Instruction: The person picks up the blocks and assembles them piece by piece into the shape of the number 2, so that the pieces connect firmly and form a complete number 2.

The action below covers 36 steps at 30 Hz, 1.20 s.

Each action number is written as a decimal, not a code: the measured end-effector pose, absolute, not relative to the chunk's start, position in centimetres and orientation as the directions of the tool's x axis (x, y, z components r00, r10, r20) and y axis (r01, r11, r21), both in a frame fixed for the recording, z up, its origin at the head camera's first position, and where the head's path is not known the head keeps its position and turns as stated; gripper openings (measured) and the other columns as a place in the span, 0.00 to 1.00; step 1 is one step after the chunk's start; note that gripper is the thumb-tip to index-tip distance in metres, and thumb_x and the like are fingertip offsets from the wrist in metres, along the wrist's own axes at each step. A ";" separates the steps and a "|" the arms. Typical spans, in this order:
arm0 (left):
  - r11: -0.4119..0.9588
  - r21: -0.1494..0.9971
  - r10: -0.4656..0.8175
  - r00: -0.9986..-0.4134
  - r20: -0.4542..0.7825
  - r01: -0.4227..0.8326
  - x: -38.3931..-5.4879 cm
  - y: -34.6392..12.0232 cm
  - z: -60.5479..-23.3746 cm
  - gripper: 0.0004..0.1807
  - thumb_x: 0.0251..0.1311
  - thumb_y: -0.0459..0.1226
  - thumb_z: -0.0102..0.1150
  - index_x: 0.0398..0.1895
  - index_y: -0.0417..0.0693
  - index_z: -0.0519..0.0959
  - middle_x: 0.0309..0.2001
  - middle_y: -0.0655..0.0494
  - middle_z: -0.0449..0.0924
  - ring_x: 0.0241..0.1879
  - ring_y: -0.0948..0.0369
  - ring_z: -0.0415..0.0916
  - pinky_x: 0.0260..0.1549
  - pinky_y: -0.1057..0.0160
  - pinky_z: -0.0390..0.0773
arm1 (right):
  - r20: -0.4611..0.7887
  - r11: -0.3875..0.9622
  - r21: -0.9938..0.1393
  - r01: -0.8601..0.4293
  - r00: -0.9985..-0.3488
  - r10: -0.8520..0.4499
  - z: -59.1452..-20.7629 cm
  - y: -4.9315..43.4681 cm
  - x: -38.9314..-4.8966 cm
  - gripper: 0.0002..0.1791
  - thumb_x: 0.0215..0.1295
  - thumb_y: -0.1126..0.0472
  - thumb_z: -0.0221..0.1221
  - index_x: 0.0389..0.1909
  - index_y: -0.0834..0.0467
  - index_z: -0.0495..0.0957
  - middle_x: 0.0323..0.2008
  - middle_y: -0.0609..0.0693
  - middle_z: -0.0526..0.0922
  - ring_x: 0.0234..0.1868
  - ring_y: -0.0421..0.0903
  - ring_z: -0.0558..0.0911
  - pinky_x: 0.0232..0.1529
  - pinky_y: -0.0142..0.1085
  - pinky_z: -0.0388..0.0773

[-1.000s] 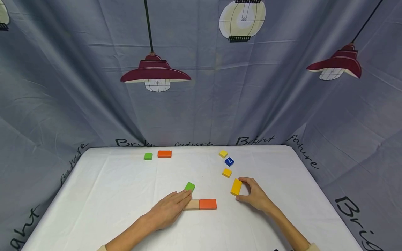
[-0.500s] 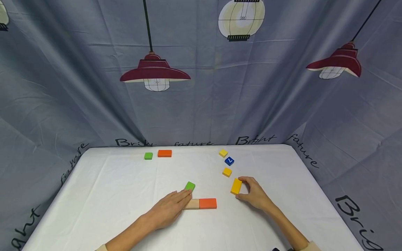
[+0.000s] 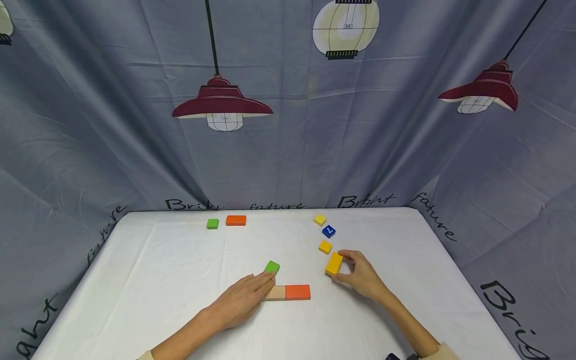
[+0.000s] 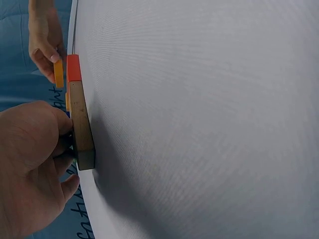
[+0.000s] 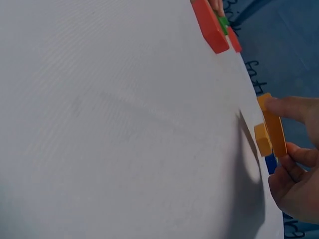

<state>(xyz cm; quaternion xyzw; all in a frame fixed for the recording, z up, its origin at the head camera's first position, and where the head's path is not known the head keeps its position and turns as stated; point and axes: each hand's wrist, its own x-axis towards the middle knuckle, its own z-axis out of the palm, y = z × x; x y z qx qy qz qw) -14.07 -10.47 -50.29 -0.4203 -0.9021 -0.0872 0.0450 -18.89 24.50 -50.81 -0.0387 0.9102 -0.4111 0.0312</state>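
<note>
In the head view my left hand (image 3: 247, 300) lies over the left part of a plain wooden block (image 3: 275, 293), fingers fairly straight, fingertips at a green block (image 3: 272, 267) that they partly cover. An orange block (image 3: 298, 292) sits end to end with the wooden one. In the left wrist view, the hand is beside the long side of the wooden block (image 4: 81, 119). My right hand (image 3: 362, 275) pinches a yellow rectangular block (image 3: 334, 264) between thumb and fingers. The right wrist view shows this yellow block (image 5: 273, 127) raised off the table, its shadow below.
Near the right hand are a small yellow block (image 3: 325, 247), a blue block (image 3: 329, 231) with a white mark and another yellow block (image 3: 320, 220). At the far left lie a green block (image 3: 212, 224) and an orange block (image 3: 236, 220). A white cloth (image 3: 148, 280) covers the table.
My right hand has shifted slightly left and away from me with the yellow rectangular block, which is now tilted more. The left hand stays in place.
</note>
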 end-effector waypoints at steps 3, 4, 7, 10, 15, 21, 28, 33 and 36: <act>0.633 0.114 0.749 -0.643 0.159 0.766 -14.0 -10.5 -50.4 0.26 0.70 0.35 0.57 0.69 0.38 0.70 0.71 0.46 0.66 0.69 0.52 0.65 0.62 0.50 0.70 | -0.018 0.636 -0.770 -0.053 -0.994 -0.105 -50.4 23.9 -19.1 0.36 0.52 0.63 0.75 0.63 0.65 0.73 0.59 0.60 0.73 0.59 0.57 0.74 0.64 0.52 0.70; 0.635 0.111 0.749 -0.644 0.157 0.765 -14.0 -10.5 -50.4 0.26 0.70 0.35 0.57 0.69 0.38 0.70 0.71 0.46 0.66 0.69 0.52 0.65 0.63 0.50 0.70 | -0.014 0.630 -0.774 -0.059 -0.994 -0.110 -50.3 23.7 -19.1 0.36 0.52 0.63 0.75 0.63 0.65 0.73 0.59 0.59 0.73 0.59 0.57 0.74 0.64 0.52 0.70; 0.638 0.111 0.746 -0.647 0.155 0.762 -14.0 -10.5 -50.4 0.26 0.70 0.35 0.57 0.69 0.38 0.70 0.71 0.46 0.66 0.69 0.52 0.64 0.63 0.50 0.70 | -0.005 0.615 -0.786 -0.067 -0.993 -0.115 -49.8 23.0 -19.4 0.35 0.53 0.64 0.74 0.62 0.64 0.73 0.59 0.58 0.73 0.60 0.56 0.74 0.64 0.50 0.70; 0.643 0.119 0.743 -0.654 0.145 0.757 -14.0 -10.5 -50.3 0.26 0.71 0.35 0.56 0.70 0.38 0.69 0.72 0.46 0.65 0.70 0.52 0.64 0.63 0.50 0.69 | 0.015 0.605 -0.792 -0.087 -0.992 -0.124 -49.3 22.1 -19.7 0.35 0.53 0.64 0.74 0.62 0.65 0.73 0.59 0.58 0.73 0.60 0.57 0.73 0.64 0.51 0.71; 0.652 0.129 0.737 -0.665 0.121 0.747 -14.0 -10.4 -50.1 0.26 0.72 0.36 0.54 0.71 0.39 0.69 0.72 0.46 0.64 0.71 0.53 0.62 0.64 0.50 0.68 | 0.038 0.598 -0.793 -0.120 -0.988 -0.149 -48.8 20.6 -20.4 0.35 0.52 0.65 0.75 0.62 0.65 0.74 0.57 0.58 0.74 0.58 0.57 0.75 0.62 0.51 0.72; 0.666 0.130 0.730 -0.678 0.087 0.734 -13.9 -10.4 -50.1 0.26 0.73 0.36 0.53 0.71 0.40 0.68 0.73 0.48 0.63 0.71 0.54 0.61 0.66 0.51 0.66 | 0.041 0.599 -0.789 -0.139 -0.984 -0.174 -48.4 18.8 -21.0 0.34 0.51 0.66 0.76 0.60 0.63 0.75 0.55 0.56 0.74 0.57 0.56 0.77 0.61 0.50 0.73; 0.676 0.122 0.726 -0.685 0.060 0.727 -14.0 -10.4 -50.1 0.26 0.74 0.37 0.53 0.72 0.41 0.67 0.74 0.49 0.62 0.72 0.55 0.60 0.66 0.52 0.65 | 0.067 0.605 -0.775 -0.186 -0.975 -0.213 -48.5 16.8 -21.5 0.34 0.49 0.66 0.77 0.59 0.63 0.76 0.55 0.55 0.75 0.56 0.57 0.76 0.60 0.50 0.74; 0.676 0.126 0.727 -0.685 0.047 0.726 -14.1 -10.3 -50.1 0.27 0.74 0.38 0.52 0.73 0.41 0.66 0.74 0.49 0.61 0.72 0.55 0.59 0.67 0.51 0.65 | 0.063 0.605 -0.766 -0.214 -0.963 -0.262 -49.2 15.6 -21.9 0.34 0.50 0.63 0.77 0.59 0.64 0.75 0.55 0.56 0.76 0.55 0.57 0.77 0.59 0.50 0.75; 0.671 0.124 0.732 -0.680 0.050 0.731 -14.1 -10.3 -50.0 0.27 0.74 0.37 0.53 0.73 0.41 0.66 0.74 0.49 0.60 0.72 0.55 0.59 0.66 0.51 0.65 | 0.048 0.620 -0.754 -0.218 -0.959 -0.278 -49.6 15.0 -22.1 0.35 0.50 0.61 0.77 0.60 0.64 0.75 0.56 0.57 0.76 0.56 0.56 0.77 0.59 0.50 0.75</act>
